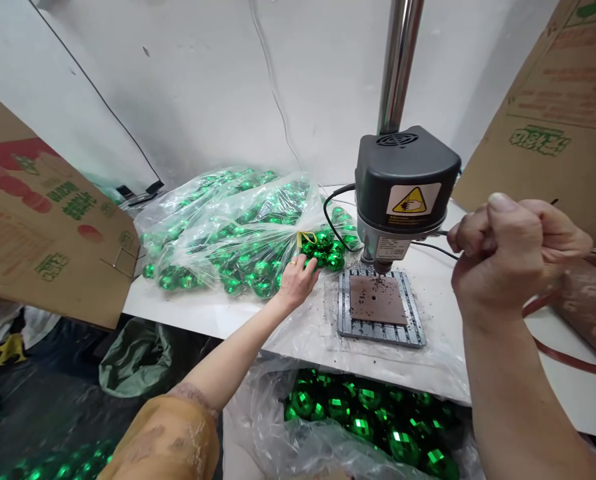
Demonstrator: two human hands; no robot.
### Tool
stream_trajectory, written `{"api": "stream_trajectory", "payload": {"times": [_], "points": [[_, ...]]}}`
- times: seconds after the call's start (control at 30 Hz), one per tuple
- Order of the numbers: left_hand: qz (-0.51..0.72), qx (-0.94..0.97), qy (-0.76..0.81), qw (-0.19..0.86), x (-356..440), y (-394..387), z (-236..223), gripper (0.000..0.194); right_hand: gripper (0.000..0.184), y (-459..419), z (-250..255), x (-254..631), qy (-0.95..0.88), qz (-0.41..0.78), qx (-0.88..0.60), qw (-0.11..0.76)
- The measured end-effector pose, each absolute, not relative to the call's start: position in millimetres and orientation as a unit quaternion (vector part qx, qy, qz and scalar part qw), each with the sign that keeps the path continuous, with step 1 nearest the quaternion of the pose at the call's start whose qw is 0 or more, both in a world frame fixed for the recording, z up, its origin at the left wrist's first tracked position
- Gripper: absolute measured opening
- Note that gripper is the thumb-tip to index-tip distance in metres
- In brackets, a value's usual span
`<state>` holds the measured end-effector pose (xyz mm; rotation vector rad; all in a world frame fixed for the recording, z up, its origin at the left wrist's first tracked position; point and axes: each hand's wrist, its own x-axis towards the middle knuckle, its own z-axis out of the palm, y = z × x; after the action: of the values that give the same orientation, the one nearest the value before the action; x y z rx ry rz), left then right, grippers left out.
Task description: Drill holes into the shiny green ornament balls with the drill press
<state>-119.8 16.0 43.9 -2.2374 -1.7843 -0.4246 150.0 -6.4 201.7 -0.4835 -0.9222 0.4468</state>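
My left hand point(299, 279) reaches to the shiny green faceted baubles point(323, 250) at the mouth of a clear plastic bag. Its fingers are apart and touch the nearest baubles; none is seen inside the grip. To the right, my right hand point(503, 250) is closed in a fist around the lever of a small black drill press point(405, 177). Most of that lever is hidden by the fingers. Below the drill chuck point(382, 267), a brown board point(378, 300) with a hole lies on the slotted metal base point(345, 327), strewn with dark shavings.
The full bag point(218, 227) of green baubles lies on the white table point(203, 310) against the wall. Cardboard boxes stand at left point(53, 220) and right point(538, 100). More baubles point(363, 413) sit in a plastic-lined container below the table's front edge. A black cable point(331, 213) loops beside the drill.
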Motion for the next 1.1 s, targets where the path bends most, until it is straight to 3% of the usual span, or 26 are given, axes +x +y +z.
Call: {"api": "stream_trajectory", "payload": {"times": [0.17,0.27,0.4,0.5,0.57,0.77,1.1], "points": [[-0.104,-0.721,-0.684,0.026,-111.4,40.3,47.8,0.034,0.037,-5.4,200.8,151.0,-0.444,0.212,-0.22,0.843],[-0.233,-0.696,-0.679,-0.031,-111.7,37.8,52.0,0.036,0.038,-4.8,199.6,151.9,-0.45,0.211,-0.217,0.84],[-0.522,-0.554,-0.555,-0.335,-99.7,19.7,59.7,0.039,0.039,-4.7,198.3,152.1,-0.449,0.211,-0.211,0.842],[-0.577,-0.4,-0.437,-0.561,-82.1,6.3,63.3,0.045,0.04,-4.8,197.7,151.6,-0.449,0.205,-0.212,0.844],[-0.578,-0.322,-0.391,-0.64,-71.1,0.7,63.6,0.045,0.041,-4.6,197.3,151.7,-0.454,0.201,-0.211,0.842],[-0.545,-0.255,-0.365,-0.711,-53.5,-5.7,56.0,0.036,0.041,-1.1,195.0,154.3,-0.462,0.195,-0.203,0.841],[-0.578,-0.271,-0.369,-0.676,-31.4,-7.9,47.6,0.04,0.047,2.4,190.5,153.4,-0.477,0.17,-0.196,0.84]]}}
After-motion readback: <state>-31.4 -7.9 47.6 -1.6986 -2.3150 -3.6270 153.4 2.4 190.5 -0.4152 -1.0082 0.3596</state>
